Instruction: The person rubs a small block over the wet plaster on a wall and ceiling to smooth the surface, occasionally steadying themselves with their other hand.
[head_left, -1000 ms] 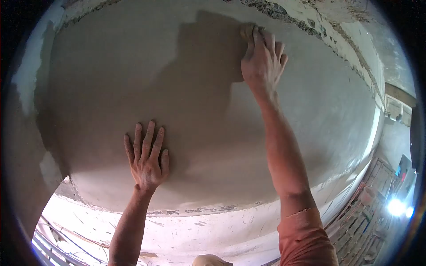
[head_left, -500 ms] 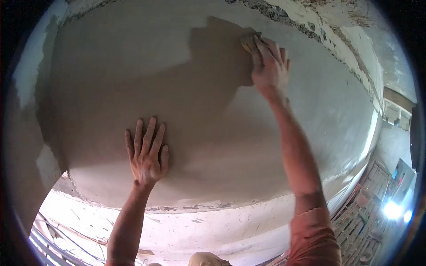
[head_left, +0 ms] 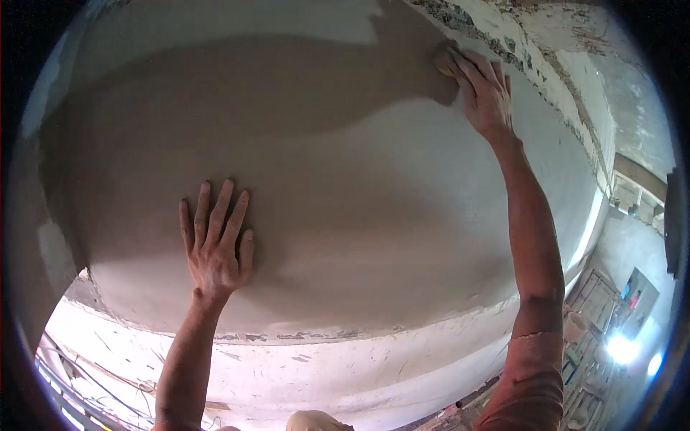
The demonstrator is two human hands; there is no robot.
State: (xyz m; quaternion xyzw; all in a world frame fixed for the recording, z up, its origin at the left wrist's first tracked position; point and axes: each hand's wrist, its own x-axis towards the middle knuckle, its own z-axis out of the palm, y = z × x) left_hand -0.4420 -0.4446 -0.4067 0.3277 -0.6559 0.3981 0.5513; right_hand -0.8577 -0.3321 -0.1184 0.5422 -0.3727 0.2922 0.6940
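A broad plastered surface (head_left: 323, 172) of smooth grey plaster fills most of the view. My left hand (head_left: 215, 248) lies flat against it at the lower left, fingers spread, holding nothing. Higher up, at the right, my right hand (head_left: 485, 93) presses a yellowish-brown sponge (head_left: 444, 63) to the plaster, close to the rough upper edge. Fingers and shadow cover much of the sponge, so its full shape is hidden. Shadows of the arm and hand fall across the plaster.
A crumbly, broken edge (head_left: 467, 25) runs along the top right. Below the plaster is a pale, scuffed band (head_left: 323, 373). Pipes or cables (head_left: 86, 388) show at lower left. A bright lamp (head_left: 622, 349) shines at lower right near stacked slatted wood (head_left: 593, 294).
My right hand has slid the sponge up and to the right across the plaster. My left hand remains flat, appearing slightly further left as the view shifts.
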